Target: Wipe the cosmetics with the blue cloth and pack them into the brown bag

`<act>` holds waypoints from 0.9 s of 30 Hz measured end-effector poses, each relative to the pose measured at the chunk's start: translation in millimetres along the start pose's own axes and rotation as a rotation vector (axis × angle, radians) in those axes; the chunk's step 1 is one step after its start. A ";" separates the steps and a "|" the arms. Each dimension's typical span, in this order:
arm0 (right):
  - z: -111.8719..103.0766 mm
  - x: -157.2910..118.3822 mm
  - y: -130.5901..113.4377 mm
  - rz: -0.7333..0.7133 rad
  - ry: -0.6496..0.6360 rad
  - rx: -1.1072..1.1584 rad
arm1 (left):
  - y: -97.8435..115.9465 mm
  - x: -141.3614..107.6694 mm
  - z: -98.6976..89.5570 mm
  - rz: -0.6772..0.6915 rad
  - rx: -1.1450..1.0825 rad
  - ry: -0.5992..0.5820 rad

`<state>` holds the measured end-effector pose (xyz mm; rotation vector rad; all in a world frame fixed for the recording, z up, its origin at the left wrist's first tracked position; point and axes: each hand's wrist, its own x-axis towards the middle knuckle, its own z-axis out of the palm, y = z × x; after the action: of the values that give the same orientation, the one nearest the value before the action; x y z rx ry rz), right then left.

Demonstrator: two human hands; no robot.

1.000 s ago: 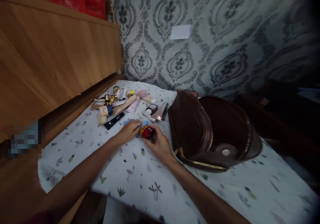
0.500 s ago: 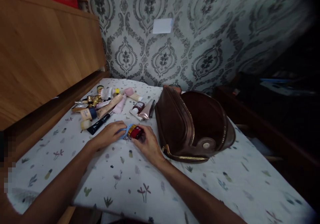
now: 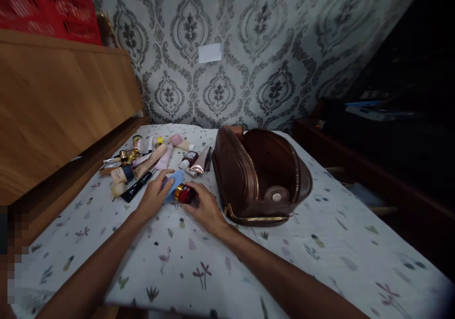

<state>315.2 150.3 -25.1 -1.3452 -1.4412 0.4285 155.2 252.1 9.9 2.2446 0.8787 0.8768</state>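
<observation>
My right hand point(image 3: 204, 207) grips a small dark red jar point(image 3: 186, 194) with a gold lid, held on its side just above the printed cloth. Bunched in my left hand point(image 3: 156, 193) is a light blue cloth point(image 3: 174, 184), pressed against the gold end of the jar. Right of my hands stands a brown leather toiletry bag point(image 3: 234, 177), its top unzipped and gaping. Beyond my left hand lies a black tube point(image 3: 137, 186). A dark red bottle with a white cap point(image 3: 189, 159) and a shiny pink tube point(image 3: 201, 160) rest between the hands and the bag.
Several cosmetics lie in a cluster at the back left, among them a beige tube point(image 3: 151, 161) and a navy-capped bottle point(image 3: 121, 174). A wooden panel point(image 3: 64, 115) borders the left side, with a red crate point(image 3: 50, 13) above it. Patterned wallpaper point(image 3: 220, 94) closes off the back.
The camera view has shifted, so the bag and cosmetics appear further left. The blue cloth shows more spread out around the lid. Both hands keep hold of cloth and jar.
</observation>
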 end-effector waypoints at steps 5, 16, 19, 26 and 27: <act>1.5 -0.3 5.1 0.009 0.022 0.034 | -9.4 5.2 -16.7 -0.166 -0.042 -0.005; 1.0 1.2 7.8 0.012 0.010 0.064 | -19.6 3.7 -37.6 0.047 -0.040 -0.477; 0.5 0.8 6.7 0.047 -0.001 0.058 | -17.0 6.3 -35.1 -0.006 0.025 -0.338; -1.0 -0.6 1.1 0.046 -0.018 0.046 | 7.5 1.9 -34.1 0.114 -0.029 -0.211; -1.6 -0.7 0.3 0.031 -0.019 0.034 | 11.6 -0.1 -30.3 0.096 -0.055 -0.258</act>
<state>316.6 149.2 -25.1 -1.3410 -1.4240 0.4846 137.0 252.8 36.8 2.3025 0.6263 0.6250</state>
